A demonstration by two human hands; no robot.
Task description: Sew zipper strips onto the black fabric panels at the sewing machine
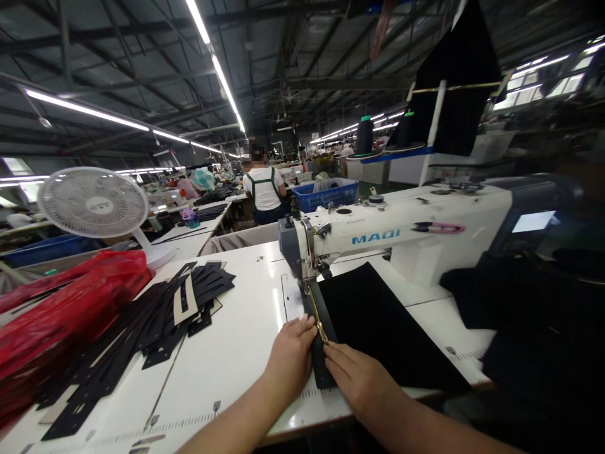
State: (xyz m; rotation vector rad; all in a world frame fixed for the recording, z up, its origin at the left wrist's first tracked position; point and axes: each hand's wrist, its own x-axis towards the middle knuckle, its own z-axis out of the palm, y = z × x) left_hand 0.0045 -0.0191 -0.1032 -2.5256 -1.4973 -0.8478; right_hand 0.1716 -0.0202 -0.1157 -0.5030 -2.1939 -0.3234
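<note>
A black strip [323, 373] with a gold-toothed zipper [317, 309] lies along the left edge of a black fabric panel [373, 328]. Its far end is under the presser foot [307, 285] of a white sewing machine [406, 233]. My left hand [292, 350] is closed at the strip's left side, fingertips pressed by the zipper teeth. From the right, my right hand [359, 378] has its fingers together on the strip, touching it just below the gold zipper slider [322, 334]. Its thumb is partly hidden.
Left on the white table [236, 353] lies a pile of black strips [161, 315] beside red plastic bags [80, 315]. A white fan [94, 205] stands behind them. Dark fabric [534, 328] is heaped at right. Beyond are a blue basket [326, 195] and a seated person [265, 189].
</note>
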